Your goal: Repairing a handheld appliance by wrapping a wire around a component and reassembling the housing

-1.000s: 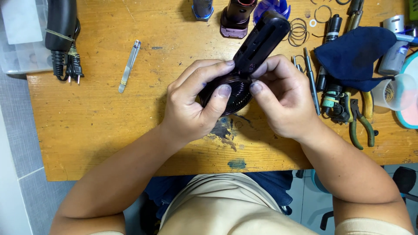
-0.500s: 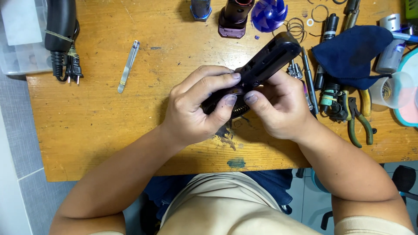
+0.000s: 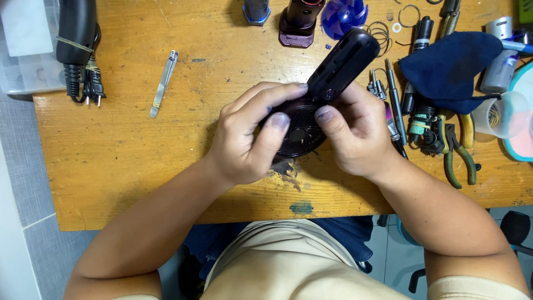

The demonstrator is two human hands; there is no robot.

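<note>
Both hands hold a small black hand-held fan (image 3: 322, 94) above the wooden table (image 3: 122, 161). Its round grilled head faces me and its thick handle points up and to the right. My left hand (image 3: 250, 133) wraps the left side of the head, thumb pressed on the grille. My right hand (image 3: 355, 130) grips the right side, thumb on the joint between head and handle.
Metal tweezers (image 3: 163, 83) lie at the left. A black corded appliance (image 3: 78, 44) sits far left beside a clear plastic box (image 3: 25, 55). A blue fan blade (image 3: 344, 14), wire rings, a dark blue cloth (image 3: 449, 66), pliers (image 3: 458, 150) and a clear cup (image 3: 502, 114) crowd the right.
The fan's handle has swung further toward the right, and my thumbs have shifted on the fan's head. The camera view has drifted slightly.
</note>
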